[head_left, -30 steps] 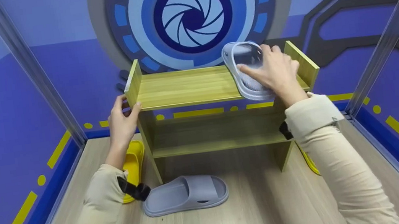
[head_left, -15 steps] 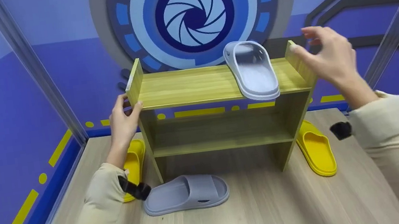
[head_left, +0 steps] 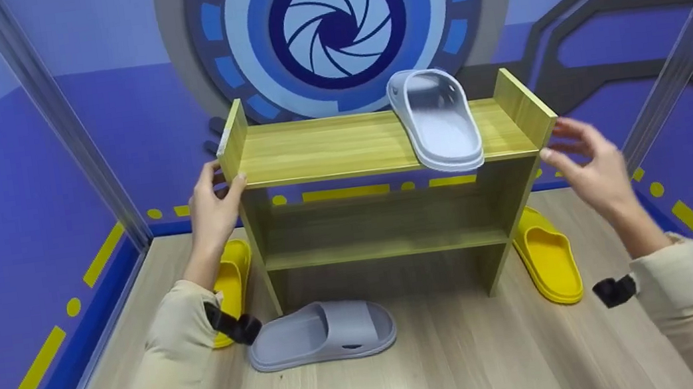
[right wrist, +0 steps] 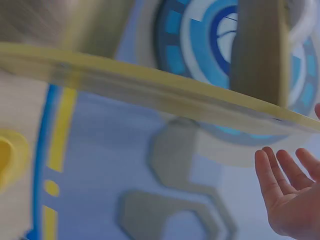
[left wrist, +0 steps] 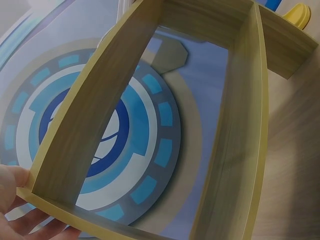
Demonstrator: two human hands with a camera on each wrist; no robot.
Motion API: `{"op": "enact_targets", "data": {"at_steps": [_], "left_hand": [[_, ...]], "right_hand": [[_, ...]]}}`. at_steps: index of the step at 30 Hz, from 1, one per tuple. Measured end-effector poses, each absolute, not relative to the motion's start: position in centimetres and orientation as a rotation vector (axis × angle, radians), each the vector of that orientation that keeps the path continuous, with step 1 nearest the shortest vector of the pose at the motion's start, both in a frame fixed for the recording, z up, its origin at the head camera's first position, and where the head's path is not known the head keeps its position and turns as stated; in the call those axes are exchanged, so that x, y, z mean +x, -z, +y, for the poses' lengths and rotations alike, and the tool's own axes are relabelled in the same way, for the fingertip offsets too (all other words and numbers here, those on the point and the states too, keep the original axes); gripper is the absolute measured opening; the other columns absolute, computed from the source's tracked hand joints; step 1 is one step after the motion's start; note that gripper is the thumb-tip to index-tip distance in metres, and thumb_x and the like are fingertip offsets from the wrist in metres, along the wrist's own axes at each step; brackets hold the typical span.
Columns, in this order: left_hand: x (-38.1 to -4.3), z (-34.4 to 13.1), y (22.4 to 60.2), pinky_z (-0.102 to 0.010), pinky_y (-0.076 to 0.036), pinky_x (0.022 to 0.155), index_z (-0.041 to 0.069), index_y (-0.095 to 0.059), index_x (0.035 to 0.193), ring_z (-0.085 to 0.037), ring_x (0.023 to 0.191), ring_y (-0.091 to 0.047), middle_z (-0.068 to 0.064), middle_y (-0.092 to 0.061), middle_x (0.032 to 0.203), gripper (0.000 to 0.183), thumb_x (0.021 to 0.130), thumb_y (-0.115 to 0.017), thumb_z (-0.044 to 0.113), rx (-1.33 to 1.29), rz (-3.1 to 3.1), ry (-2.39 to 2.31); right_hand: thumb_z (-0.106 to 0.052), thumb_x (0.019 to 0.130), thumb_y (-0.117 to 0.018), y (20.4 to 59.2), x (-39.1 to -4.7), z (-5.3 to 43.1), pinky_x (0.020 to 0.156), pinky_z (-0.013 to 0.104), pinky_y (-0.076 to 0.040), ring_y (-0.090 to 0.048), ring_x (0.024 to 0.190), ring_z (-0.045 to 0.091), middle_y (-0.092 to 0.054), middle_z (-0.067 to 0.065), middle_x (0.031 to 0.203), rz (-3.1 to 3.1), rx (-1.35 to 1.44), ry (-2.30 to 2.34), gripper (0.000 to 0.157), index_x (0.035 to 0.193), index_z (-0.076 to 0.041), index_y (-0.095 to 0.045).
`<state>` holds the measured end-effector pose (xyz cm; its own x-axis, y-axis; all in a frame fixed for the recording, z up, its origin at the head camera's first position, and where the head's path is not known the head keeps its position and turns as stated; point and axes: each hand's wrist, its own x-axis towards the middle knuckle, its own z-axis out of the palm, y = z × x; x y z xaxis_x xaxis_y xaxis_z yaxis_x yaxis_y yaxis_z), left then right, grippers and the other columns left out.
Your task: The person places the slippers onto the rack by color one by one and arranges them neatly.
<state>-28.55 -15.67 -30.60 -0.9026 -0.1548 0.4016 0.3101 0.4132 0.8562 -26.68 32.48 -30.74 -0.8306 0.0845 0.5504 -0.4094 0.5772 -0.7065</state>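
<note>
A small wooden shoe rack (head_left: 387, 249) stands on the floor in the middle of the head view. My left hand (head_left: 213, 205) grips its left side panel, thumb at the front edge and fingers around the outside; the left wrist view shows that hand (left wrist: 20, 210) at the panel's edge. Beside the right side panel is my right hand (head_left: 598, 171), its fingertips right by the edge in the head view. In the right wrist view the fingers of that hand (right wrist: 295, 195) are extended and hold nothing. On the top shelf lies a light grey slipper (head_left: 444, 124), toe end jutting over the front edge.
A second grey slipper (head_left: 351, 328) lies sideways on the floor before the rack. One yellow slipper (head_left: 231, 286) is by the rack's left side, partly behind my left arm, and another yellow slipper (head_left: 549, 261) by its right. A patterned blue wall (head_left: 124, 130) is behind.
My right hand has let go of the grey slipper on the top shelf, swung right, then lowered beside the right panel. The left hand keeps its place.
</note>
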Motion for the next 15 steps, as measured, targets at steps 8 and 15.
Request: {"op": "enact_targets", "data": {"at_steps": [8, 15], "left_hand": [[-28.6, -15.7, 30.7, -0.034, -0.045, 0.078, 0.005, -0.046, 0.121, -0.022, 0.099, -0.052, -0.014, -0.052, 0.111, 0.039, 0.088, -0.054, 0.024, -0.145, -2.240, 1.488], [-28.6, -15.7, 30.7, -0.033, -0.045, 0.078, 0.005, -0.045, 0.122, -0.021, 0.099, -0.052, -0.013, -0.052, 0.111, 0.040, 0.088, -0.054, 0.025, -0.142, -2.237, 1.506]], "right_hand": [[-0.027, 0.083, -0.062, 35.9, -27.3, 31.3, 0.070, 0.014, -0.043, -0.054, 0.088, 0.009, -0.054, 0.019, 0.109, -2.341, 0.137, -1.341, 0.052, 0.122, 0.004, -0.048], [-0.030, 0.084, -0.059, 37.2, -27.7, 30.6, 0.064, 0.014, -0.044, -0.057, 0.075, 0.009, -0.061, 0.016, 0.095, -2.322, 0.061, -1.253, 0.040, 0.109, 0.002, -0.060]]}}
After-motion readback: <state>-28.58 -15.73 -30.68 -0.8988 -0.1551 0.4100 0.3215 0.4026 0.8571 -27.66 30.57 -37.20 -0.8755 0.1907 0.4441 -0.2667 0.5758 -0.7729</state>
